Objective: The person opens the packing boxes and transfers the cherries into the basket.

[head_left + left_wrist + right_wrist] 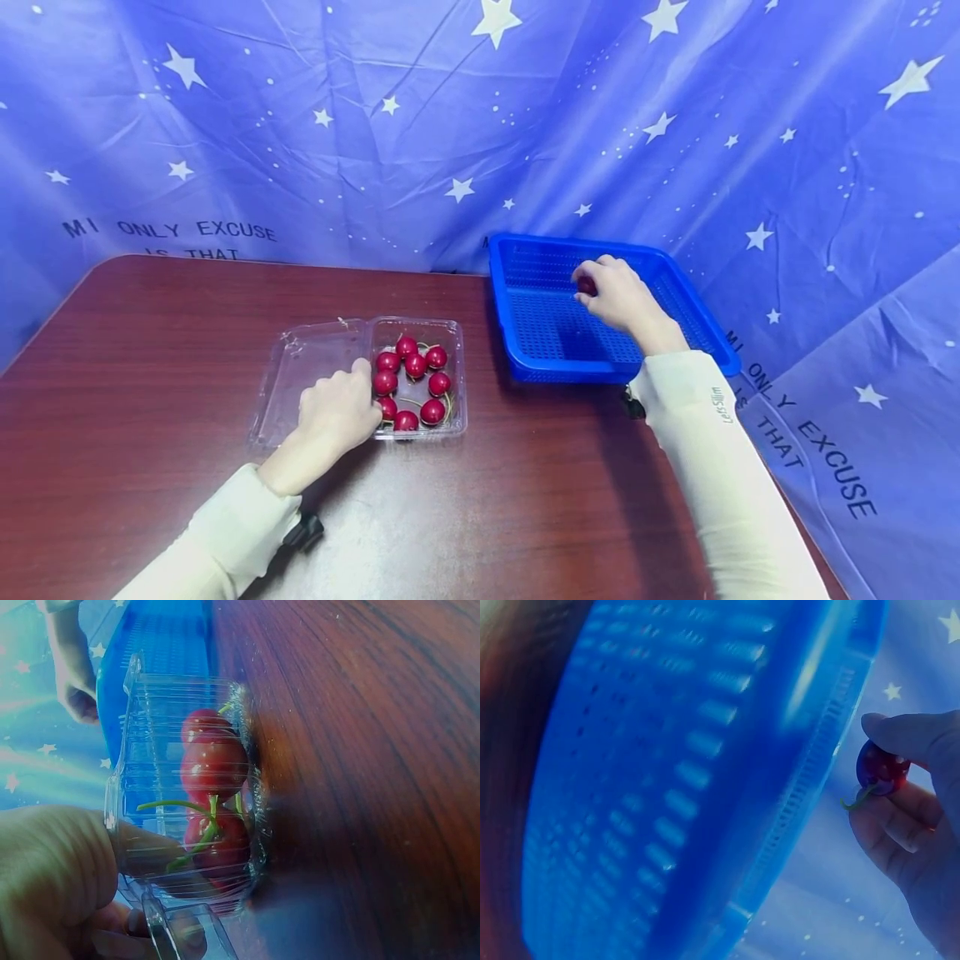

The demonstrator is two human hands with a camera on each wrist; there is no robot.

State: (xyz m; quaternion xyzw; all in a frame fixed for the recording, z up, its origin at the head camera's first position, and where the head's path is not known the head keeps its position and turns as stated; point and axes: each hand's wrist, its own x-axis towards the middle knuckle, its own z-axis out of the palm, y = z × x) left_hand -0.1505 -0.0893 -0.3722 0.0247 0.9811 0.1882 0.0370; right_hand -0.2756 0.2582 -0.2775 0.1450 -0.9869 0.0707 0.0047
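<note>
A cherry (883, 768) with a short green stem is pinched between the thumb and fingers of my right hand (617, 293). That hand is over the blue plastic basket (517, 358), and in the right wrist view the cherry shows beyond the basket's rim. My left hand (339, 408) grips the near left side of a clear plastic box (459, 367), by the hinge, its thumb seen through the wall in the left wrist view. Several red cherries (432, 412) with stems lie inside the box. Its clear lid (311, 367) is folded out to the left, partly behind my left hand.
Box and basket stand on a reddish-brown wooden table (172, 350), the basket at the back right. A blue curtain (360, 142) with white stars hangs behind the table and along its right side.
</note>
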